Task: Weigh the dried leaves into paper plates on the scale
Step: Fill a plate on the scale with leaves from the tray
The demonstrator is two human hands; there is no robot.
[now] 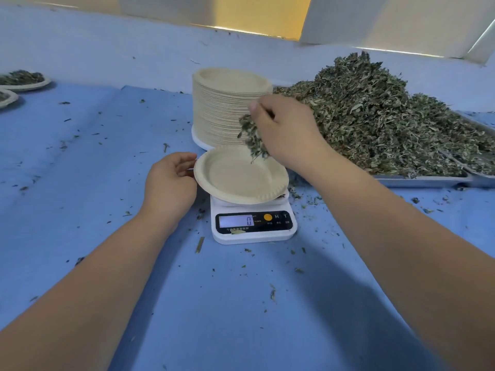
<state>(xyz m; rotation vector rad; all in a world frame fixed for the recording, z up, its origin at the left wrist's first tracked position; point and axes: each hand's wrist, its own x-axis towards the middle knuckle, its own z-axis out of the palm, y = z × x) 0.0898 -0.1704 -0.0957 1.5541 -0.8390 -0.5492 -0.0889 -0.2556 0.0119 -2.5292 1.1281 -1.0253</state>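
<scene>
An empty beige paper plate (235, 180) rests on a small white digital scale (254, 226) whose display reads 0. My right hand (284, 132) hovers just above the plate's far right rim, shut on a handful of dried green leaves (253, 140) that hang from its fingers. My left hand (171, 180) sits at the plate's left rim, fingers curled and touching its edge. A big heap of dried leaves (375, 116) fills a metal tray (423, 179) to the right.
A tall stack of paper plates (227, 108) stands right behind the scale. Two filled plates (24, 81) sit at the far left edge. The blue table cover (107, 156) carries scattered leaf bits. A pale wall rises behind the table.
</scene>
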